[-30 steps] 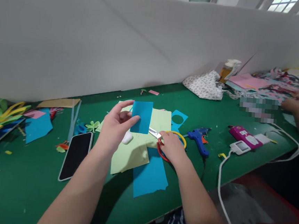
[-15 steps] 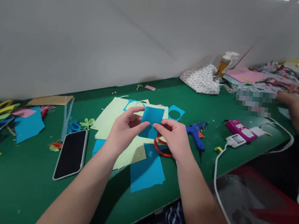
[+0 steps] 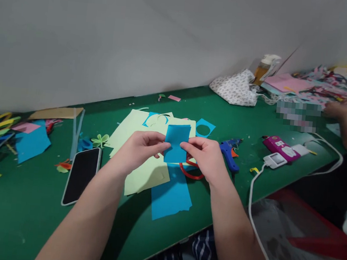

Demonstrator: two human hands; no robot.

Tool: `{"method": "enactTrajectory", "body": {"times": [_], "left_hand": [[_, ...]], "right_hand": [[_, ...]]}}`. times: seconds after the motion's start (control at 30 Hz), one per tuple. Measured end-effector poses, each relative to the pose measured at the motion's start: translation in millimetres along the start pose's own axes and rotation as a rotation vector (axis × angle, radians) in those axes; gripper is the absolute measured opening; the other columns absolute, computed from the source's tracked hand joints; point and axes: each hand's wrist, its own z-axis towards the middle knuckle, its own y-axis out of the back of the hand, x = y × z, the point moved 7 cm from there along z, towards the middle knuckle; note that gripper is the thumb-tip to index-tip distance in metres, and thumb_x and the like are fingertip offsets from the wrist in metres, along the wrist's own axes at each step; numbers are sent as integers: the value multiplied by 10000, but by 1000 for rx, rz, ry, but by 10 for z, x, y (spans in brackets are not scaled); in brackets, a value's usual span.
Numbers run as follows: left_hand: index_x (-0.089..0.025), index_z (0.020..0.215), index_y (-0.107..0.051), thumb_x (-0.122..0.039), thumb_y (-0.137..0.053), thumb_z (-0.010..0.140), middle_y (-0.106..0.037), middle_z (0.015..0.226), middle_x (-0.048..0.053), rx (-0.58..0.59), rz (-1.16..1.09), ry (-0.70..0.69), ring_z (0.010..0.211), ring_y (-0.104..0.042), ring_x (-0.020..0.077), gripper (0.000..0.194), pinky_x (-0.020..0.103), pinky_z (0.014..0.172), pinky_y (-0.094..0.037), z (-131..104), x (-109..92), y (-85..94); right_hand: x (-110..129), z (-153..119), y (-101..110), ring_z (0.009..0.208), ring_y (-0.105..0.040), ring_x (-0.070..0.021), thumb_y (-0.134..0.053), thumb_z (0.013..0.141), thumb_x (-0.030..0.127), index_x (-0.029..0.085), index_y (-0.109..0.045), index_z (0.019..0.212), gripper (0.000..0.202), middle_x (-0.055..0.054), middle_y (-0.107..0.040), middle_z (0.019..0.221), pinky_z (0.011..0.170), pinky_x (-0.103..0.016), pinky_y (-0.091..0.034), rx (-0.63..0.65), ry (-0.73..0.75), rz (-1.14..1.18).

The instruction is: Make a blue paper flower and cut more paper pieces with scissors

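Note:
Between my hands is a small rectangle of blue paper (image 3: 176,144), apparently folded, held up over the table. My left hand (image 3: 143,149) pinches its left edge between thumb and fingers. On the opposite edge, my right hand (image 3: 201,154) pinches it the same way. Pale green paper sheets (image 3: 148,176) lie in a loose pile below, partly hidden by my left hand. A larger blue sheet (image 3: 170,202) pokes out toward the table's front edge. Under my right hand a red ring (image 3: 191,176) shows in part.
Right of my hands lies a blue glue gun (image 3: 230,155); a magenta device (image 3: 281,148) with a white cable is farther right. A phone (image 3: 81,176) and a green paper flower (image 3: 100,140) are at left. Another person's hands (image 3: 342,108) work at far right.
My left hand has shifted its grip slightly, with its fingers drawn back behind the left edge. The blue paper now stands a little straighter. The view has moved slightly.

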Motion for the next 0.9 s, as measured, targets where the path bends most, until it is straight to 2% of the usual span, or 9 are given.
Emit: {"method": "enactTrajectory", "body": {"times": [0.17,0.27,0.4,0.57,0.7,0.9], "left_hand": [[-171,638,-626,-366,-673,701,-587,569,-7,-17,36,10,510,-526,102,210,210,484,-438,21,32,-14],[-166,634,-614,-377,-677,695,-567,565,-14,-59,19,17,503,-508,93,229,203,475,-430,26,54,2],[-159,667,-628,-382,-677,695,-568,576,-12,-73,3,30,512,-512,92,230,198,475,-428,19,58,3],[-151,672,-629,-376,-673,699,-571,575,-7,-79,0,23,517,-511,94,231,191,471,-425,2,33,0],[-154,702,-657,-380,-667,705,-584,619,4,-104,-5,4,552,-518,102,227,202,503,-457,0,21,7],[-157,688,-663,-387,-653,719,-573,607,3,-122,10,-12,555,-512,104,232,215,523,-474,12,20,-1]], "right_hand": [[-55,19,14,488,-485,-105,-638,729,336,184,-604,585,211,42,-517,494,498,-244,-378,-5,6,-30],[-102,32,19,531,-540,-117,-670,701,352,187,-659,685,167,29,-576,558,540,-258,-437,-7,1,38],[-152,40,23,629,-600,-137,-741,621,337,190,-686,820,253,5,-656,687,626,-291,-495,-4,-23,135],[-150,43,28,616,-577,-132,-703,665,321,191,-689,745,154,8,-644,664,612,-290,-487,-16,7,92],[-152,45,38,607,-561,-131,-704,661,338,188,-682,737,169,8,-630,664,593,-283,-472,-26,10,63],[-140,39,10,638,-569,-126,-708,656,324,186,-668,762,179,5,-628,695,625,-283,-494,15,-20,149]]}}
